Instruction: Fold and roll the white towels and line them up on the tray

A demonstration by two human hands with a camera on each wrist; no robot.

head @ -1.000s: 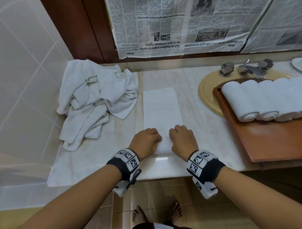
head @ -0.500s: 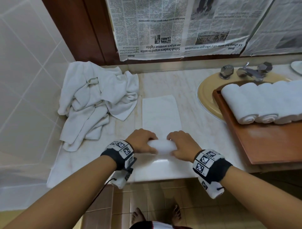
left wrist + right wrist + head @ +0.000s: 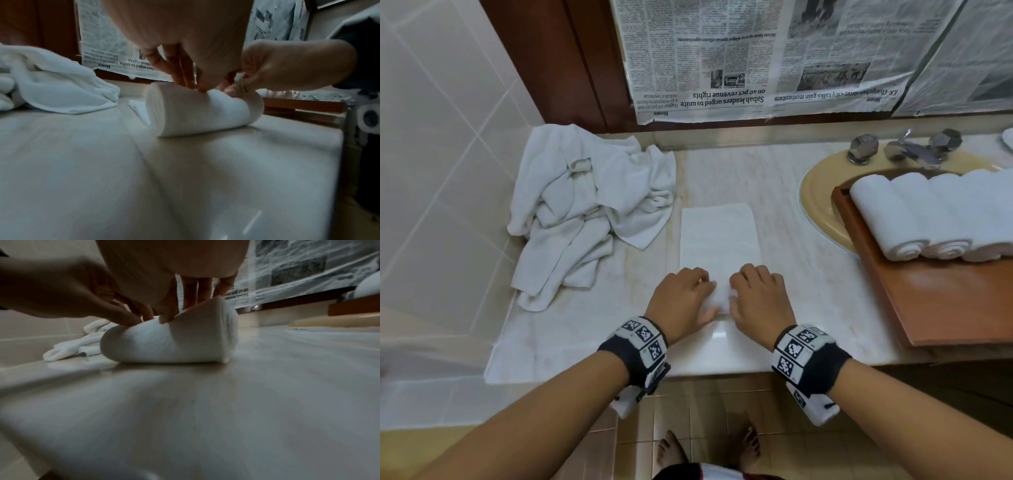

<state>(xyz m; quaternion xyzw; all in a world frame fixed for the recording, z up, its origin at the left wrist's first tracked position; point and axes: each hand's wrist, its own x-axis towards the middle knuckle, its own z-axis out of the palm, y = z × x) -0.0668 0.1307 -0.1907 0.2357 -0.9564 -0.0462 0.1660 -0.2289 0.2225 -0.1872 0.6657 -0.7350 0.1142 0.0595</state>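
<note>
I was in the middle of the rolling step. The folded white cotton towel (image 3: 719,236) lay as a long strip on the pale marble bench (image 3: 808,301), running from 6 o'clock toward 12 o'clock in front of me, and its near end was already wound into a short thick roll (image 3: 197,112). My left hand (image 3: 681,298) and my right hand (image 3: 758,298) sat side by side on top of this roll, close together but not touching as far as I could see. The fingers (image 3: 179,71) of the left hand were bent down over the far side of the roll, and the fingers (image 3: 195,288) of the right hand did the same, with the thumb pressing on the near side, so both hands clasped the roll.

The flat part of the strip beyond my knuckles was not yet rolled; I judged that less than half was wound. The next move, I think, called for pushing the roll away toward 12 o'clock with even pressure from both hands, so the ends stay level and the roll does not become a cone.

At 2 o'clock the brown wooden tray (image 3: 941,308) rested over the yellow sink (image 3: 822,212) and carried a row of finished white rolled towels (image 3: 928,219). At 10 o'clock a crumpled heap of white towels (image 3: 585,205) waited for folding.
</note>
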